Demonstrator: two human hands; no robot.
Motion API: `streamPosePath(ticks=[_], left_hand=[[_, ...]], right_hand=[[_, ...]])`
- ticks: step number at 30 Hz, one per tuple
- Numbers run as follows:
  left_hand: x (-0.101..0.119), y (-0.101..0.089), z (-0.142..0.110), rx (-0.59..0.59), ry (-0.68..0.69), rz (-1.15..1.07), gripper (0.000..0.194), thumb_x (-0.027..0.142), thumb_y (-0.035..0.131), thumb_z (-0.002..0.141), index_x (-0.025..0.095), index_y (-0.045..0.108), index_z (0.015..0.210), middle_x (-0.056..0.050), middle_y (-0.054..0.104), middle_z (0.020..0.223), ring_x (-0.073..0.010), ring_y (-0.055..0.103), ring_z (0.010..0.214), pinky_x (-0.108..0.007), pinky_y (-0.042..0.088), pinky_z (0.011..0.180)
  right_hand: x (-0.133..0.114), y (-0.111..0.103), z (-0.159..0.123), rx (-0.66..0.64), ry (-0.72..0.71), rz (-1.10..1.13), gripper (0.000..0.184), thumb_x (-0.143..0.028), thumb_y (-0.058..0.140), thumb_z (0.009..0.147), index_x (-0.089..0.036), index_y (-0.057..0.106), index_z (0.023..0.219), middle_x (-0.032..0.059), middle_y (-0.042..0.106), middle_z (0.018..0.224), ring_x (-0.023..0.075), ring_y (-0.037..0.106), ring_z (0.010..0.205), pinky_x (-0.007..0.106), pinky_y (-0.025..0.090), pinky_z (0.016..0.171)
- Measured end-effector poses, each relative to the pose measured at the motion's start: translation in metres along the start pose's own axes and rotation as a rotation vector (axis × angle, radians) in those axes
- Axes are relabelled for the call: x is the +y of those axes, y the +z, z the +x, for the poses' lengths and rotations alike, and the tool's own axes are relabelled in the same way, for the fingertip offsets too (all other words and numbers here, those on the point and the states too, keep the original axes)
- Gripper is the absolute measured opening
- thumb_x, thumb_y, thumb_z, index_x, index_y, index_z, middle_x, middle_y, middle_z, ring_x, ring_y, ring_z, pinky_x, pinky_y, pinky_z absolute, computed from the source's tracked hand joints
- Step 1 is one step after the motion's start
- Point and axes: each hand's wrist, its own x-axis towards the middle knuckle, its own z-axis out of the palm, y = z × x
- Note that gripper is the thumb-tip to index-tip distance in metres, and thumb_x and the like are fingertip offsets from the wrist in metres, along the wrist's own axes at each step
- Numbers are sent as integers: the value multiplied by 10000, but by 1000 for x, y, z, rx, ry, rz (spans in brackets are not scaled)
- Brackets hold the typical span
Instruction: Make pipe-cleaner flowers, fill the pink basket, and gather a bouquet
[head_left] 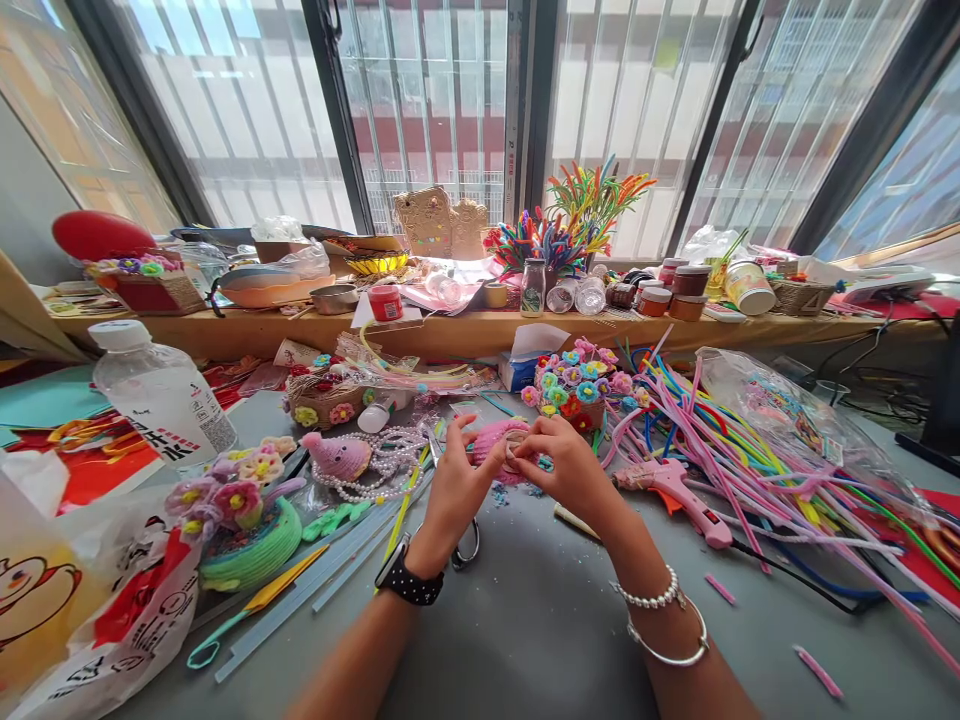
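My left hand [466, 468] and my right hand [564, 462] meet over the middle of the grey table. Their thumbs and fingertips are pinched together around a small pale piece that is too small to name. A pink fuzzy bundle [491, 440] lies right behind the fingers and is partly hidden by them. Scissors [466, 548] rest beneath my left wrist, with one handle loop showing. A pink glue gun [679, 495] lies to the right of my right hand. Blue and pink bits are scattered on the table below my fingers.
Pipe cleaners [720, 440] are heaped on the right. Glue sticks [300, 580], bead strings [397, 460], a pink fuzzy figure [337, 455] and a green flower-topped piece [255, 545] lie left, near a water bottle [161, 395]. A flower basket [581, 390] stands behind; jars line the sill [450, 335].
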Motion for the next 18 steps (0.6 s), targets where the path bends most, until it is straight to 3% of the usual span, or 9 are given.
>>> streamPosePath(ticks=[8, 13, 18], left_hand=[[-1, 3, 4, -23, -172, -256, 530, 374, 564, 644, 158, 368, 1087, -137, 466, 1087, -211, 532, 917, -327, 440, 735], [-2, 6, 5, -18, -163, -359, 511, 325, 587, 618, 145, 415, 1064, -116, 494, 1090, -193, 533, 901, -308, 430, 756], [-5, 6, 6, -65, -156, -353, 477, 366, 562, 643, 142, 462, 1052, -104, 541, 1050, -203, 534, 906, -319, 421, 770]], right_hand=[[-3, 0, -1, 80, -51, -153, 127, -222, 512, 755, -217, 637, 773, 45, 522, 781, 183, 446, 793, 315, 388, 715], [-7, 5, -1, 151, -22, -41, 147, -251, 537, 730, -209, 602, 856, 43, 526, 813, 183, 456, 802, 321, 393, 737], [-8, 8, 0, 205, 21, 23, 109, -218, 497, 758, -196, 600, 782, 41, 529, 781, 172, 470, 784, 306, 398, 725]])
